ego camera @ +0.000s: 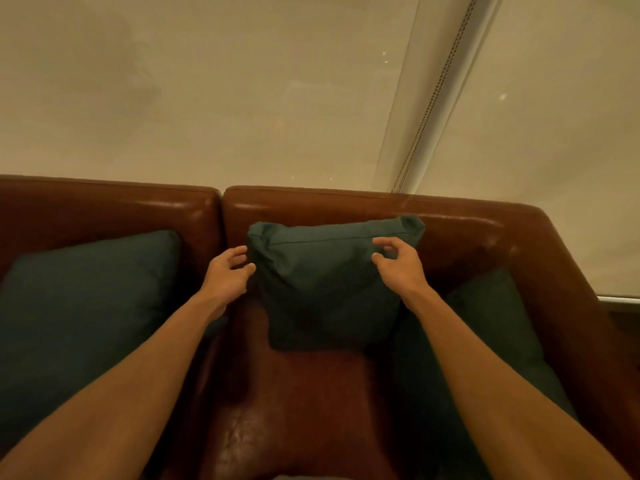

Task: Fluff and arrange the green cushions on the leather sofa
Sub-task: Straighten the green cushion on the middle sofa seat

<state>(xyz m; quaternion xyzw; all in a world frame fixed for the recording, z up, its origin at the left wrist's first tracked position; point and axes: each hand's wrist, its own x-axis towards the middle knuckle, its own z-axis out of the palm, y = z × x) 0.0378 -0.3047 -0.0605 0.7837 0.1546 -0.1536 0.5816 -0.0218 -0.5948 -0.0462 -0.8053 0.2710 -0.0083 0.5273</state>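
A dark green cushion (329, 289) stands upright against the backrest of the brown leather sofa (346, 202). My left hand (227, 275) is at its upper left edge, fingers curled and touching the side. My right hand (398, 263) hovers at its upper right front, fingers spread and bent, holding nothing. A second green cushion (83, 317) leans at the left, partly behind my left forearm. A third green cushion (491, 330) lies in the right corner, partly hidden by my right forearm and the middle cushion.
The sofa's right armrest (571, 271) closes off the right side. Behind the backrest hangs a beige roller blind (242, 98) with a bead chain (429, 109). Bare leather seat (304, 410) shows between my forearms.
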